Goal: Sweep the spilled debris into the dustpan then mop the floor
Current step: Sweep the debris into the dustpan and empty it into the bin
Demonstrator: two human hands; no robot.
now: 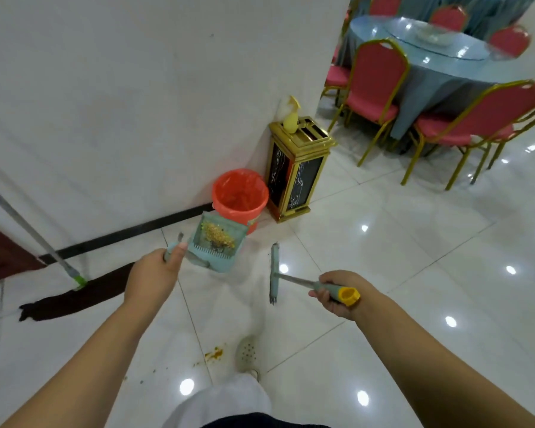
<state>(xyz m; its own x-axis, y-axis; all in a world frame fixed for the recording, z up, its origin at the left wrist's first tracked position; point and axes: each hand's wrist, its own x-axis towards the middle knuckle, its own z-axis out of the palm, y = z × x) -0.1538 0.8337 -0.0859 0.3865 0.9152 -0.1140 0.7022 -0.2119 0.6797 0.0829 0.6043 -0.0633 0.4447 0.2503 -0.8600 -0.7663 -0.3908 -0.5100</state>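
My left hand (155,270) grips the handle of a pale blue dustpan (220,242), held above the floor just in front of the orange bin (240,196). Yellow-brown debris (220,234) lies inside the pan. My right hand (337,293) holds a small broom (274,273) by its grey and yellow handle, with the brush head hanging clear of the floor. An orange stain with small crumbs (213,355) stays on the white tiles by my shoe. A mop (74,291) with a dark flat head leans against the wall at the left.
A gold and black standing waste bin (297,171) sits at the wall corner beside the orange bin. Red chairs (374,88) ring a round table (439,57) at the back right. My white shoe (247,353) is on the glossy tiles below.
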